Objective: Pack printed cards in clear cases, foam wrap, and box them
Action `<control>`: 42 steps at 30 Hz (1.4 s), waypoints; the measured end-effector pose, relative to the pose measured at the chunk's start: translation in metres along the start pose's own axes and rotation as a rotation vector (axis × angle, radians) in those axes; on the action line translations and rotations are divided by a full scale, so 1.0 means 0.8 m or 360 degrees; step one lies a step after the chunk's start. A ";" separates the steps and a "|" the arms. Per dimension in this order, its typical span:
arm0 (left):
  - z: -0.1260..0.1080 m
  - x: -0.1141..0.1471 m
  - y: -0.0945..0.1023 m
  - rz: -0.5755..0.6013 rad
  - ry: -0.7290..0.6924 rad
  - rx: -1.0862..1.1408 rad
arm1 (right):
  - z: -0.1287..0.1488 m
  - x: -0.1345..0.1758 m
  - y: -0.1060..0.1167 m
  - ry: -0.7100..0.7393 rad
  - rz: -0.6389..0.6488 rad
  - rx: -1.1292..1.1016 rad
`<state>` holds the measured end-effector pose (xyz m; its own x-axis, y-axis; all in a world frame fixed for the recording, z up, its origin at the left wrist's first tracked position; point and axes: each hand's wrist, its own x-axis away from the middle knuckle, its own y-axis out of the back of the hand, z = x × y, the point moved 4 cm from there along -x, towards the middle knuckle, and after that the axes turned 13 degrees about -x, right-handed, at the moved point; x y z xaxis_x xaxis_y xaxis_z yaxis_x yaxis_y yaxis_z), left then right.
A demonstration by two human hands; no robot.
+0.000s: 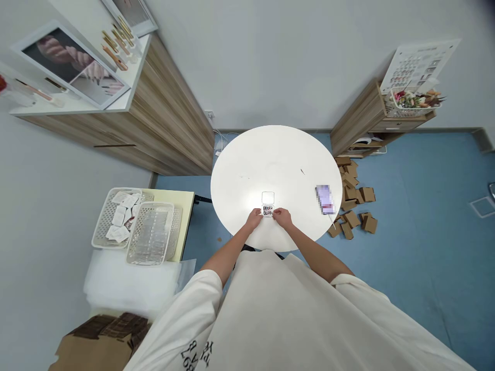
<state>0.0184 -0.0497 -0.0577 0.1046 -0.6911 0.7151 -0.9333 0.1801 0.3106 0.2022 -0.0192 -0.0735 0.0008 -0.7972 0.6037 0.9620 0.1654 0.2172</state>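
A small clear case [267, 210] lies near the front of the round white table [278, 154], its lid [268, 197] swung up and away from me. Inside sit several small dark and pink pieces that look like press-on nails. At the case's left edge, my left hand [254, 220] is closed, fingers gripping the side. My right hand [283, 218] pinches the opposite edge. The fingertips are small in view, so their exact contact is hard to make out.
A phone-like purple item [325, 199] lies at the table's right, and a thin dark stick [302, 171] farther back. Cardboard boxes [350, 198] litter the floor to the right. White baskets [150, 233] stand on a side table at left. A wooden cabinet [170, 113] rises behind.
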 end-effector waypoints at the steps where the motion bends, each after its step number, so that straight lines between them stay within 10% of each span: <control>1: 0.000 -0.001 0.001 0.0011 0.0003 0.0000 | 0.000 0.000 -0.001 0.0011 0.0007 0.0023; 28: -0.066 -0.067 0.033 -0.0039 -0.0162 -0.0027 | 0.069 -0.029 0.005 -0.0087 0.0094 -0.0616; 42: -0.008 -0.020 0.035 -0.0093 -0.0382 -0.0222 | 0.023 0.021 -0.004 0.0140 0.0154 -0.0167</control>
<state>-0.0072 -0.0291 -0.0568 0.0573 -0.8461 0.5300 -0.8701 0.2180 0.4420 0.1942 -0.0222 -0.0500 0.1144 -0.8292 0.5472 0.9795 0.1861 0.0773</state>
